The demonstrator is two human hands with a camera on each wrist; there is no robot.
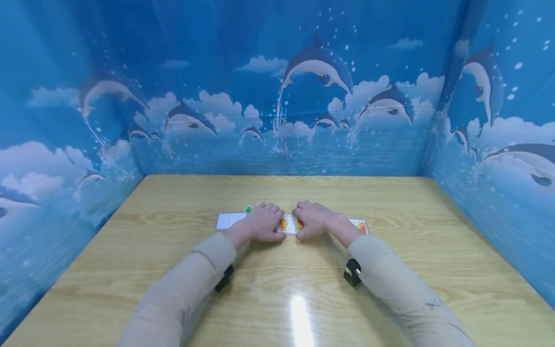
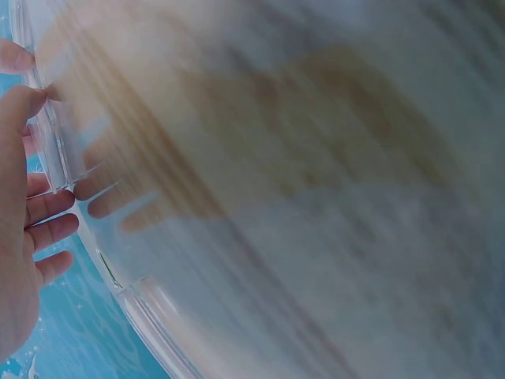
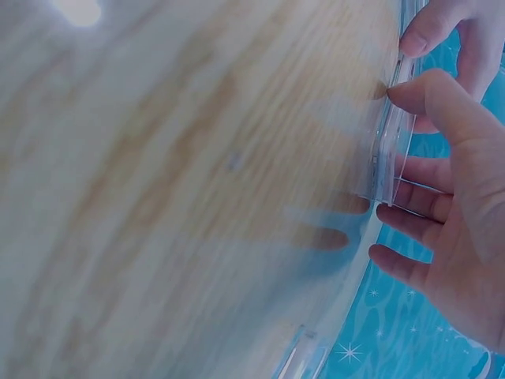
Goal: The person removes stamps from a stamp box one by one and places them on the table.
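A small clear plastic case (image 1: 289, 225) with orange-yellow pictures lies at the middle of the table, between the two hands. My left hand (image 1: 262, 222) pinches its left part, thumb on the near edge and fingers over the far side. The right hand (image 1: 315, 220) pinches the right part in the same way. In the left wrist view, thumb and fingertips grip the transparent case (image 2: 57, 150) along its edges. In the right wrist view, the thumb presses the near side of the case (image 3: 387, 154), with the fingers behind it. The hands hide both ends in the head view.
A flat white case (image 1: 229, 220) lies left of the left hand, a small green piece (image 1: 249, 209) just behind it. Another clear case with an orange picture (image 1: 360, 225) shows beyond the right wrist. Dolphin-printed curtains (image 1: 277, 144) border the wooden table (image 1: 277, 294).
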